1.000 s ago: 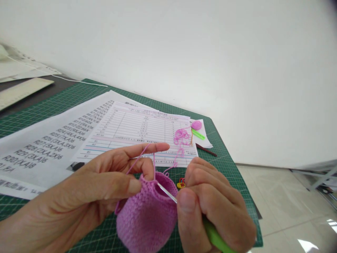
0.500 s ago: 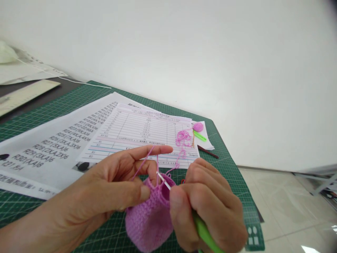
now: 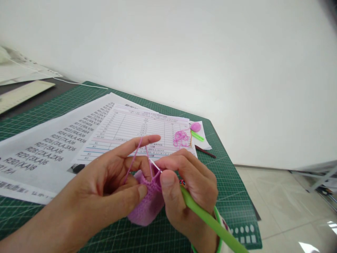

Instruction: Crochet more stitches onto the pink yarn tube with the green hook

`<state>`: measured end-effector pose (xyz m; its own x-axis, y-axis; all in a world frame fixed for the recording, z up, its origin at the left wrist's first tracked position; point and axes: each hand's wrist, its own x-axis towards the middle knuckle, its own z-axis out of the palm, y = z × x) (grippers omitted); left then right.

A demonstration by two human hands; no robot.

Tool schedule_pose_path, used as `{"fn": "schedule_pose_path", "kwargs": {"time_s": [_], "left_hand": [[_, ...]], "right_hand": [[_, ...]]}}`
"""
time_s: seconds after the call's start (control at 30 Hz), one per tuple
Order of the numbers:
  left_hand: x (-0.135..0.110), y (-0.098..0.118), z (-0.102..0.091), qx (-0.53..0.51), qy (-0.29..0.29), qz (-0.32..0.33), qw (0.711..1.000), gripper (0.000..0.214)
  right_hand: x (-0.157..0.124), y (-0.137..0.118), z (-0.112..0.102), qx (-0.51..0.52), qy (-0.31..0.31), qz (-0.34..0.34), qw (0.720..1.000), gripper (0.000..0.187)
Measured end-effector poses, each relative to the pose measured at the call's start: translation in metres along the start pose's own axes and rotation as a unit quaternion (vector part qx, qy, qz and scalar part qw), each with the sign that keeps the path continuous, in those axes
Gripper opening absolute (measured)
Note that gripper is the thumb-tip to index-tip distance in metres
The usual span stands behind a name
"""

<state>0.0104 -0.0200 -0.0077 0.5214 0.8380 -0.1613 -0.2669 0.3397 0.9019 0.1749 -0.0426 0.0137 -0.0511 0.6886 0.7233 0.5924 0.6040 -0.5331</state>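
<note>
The person's left hand (image 3: 105, 186) has the pink crochet piece (image 3: 146, 203) pinched between thumb and middle fingers, closed snug on its upper rim, while the index finger sticks out straight with the pink yarn strand (image 3: 135, 156) draped over it and running down to the work. The right hand (image 3: 186, 186) is wrapped around a crochet hook with a green handle (image 3: 207, 219), thumb and forefinger clamped tight where the handle meets the metal shaft; the silver tip (image 3: 155, 165) pokes in right at the top edge of the pink piece, touching the yarn there. A small red and yellow bit (image 3: 181, 182), maybe a stitch marker, peeks out just beside the right hand's fingers, too hidden to say more. All of this hovers over the near edge of the green cutting mat (image 3: 237, 196), toward its right side. Under and behind the hands lie two printed sheets, a big-print pattern list (image 3: 44, 147) on the left and a table form (image 3: 137, 126) overlapping it. Near the mat's far right corner there's a loose tangle of pink yarn (image 3: 181, 137), a small pink crocheted ball (image 3: 195, 126) and a second green tool (image 3: 197, 136), with a dark stick (image 3: 206, 151) just beside them. A white wall (image 3: 210, 63) runs behind the far edge.
</note>
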Motion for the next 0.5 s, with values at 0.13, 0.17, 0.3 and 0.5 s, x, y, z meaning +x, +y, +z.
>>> {"fn": "schedule_pose_path", "kwargs": {"time_s": [0.13,0.17,0.3,0.5], "left_hand": [[-0.002,0.002,0.005,0.015,0.016,0.004,1.0,0.084],[-0.002,0.002,0.007,0.015,0.021,0.002,1.0,0.082],[-0.003,0.005,0.011,0.026,0.029,0.013,0.999,0.077],[-0.001,0.015,0.005,-0.034,0.09,-0.026,0.995,0.065]], "right_hand": [[-0.001,-0.003,0.0,0.012,0.015,-0.032,0.999,0.029],[-0.001,-0.004,0.0,0.017,0.019,-0.038,0.999,0.028],[-0.003,-0.003,0.001,0.029,0.026,-0.042,0.998,0.026],[-0.002,-0.002,-0.002,0.006,0.028,-0.065,0.997,0.028]]}}
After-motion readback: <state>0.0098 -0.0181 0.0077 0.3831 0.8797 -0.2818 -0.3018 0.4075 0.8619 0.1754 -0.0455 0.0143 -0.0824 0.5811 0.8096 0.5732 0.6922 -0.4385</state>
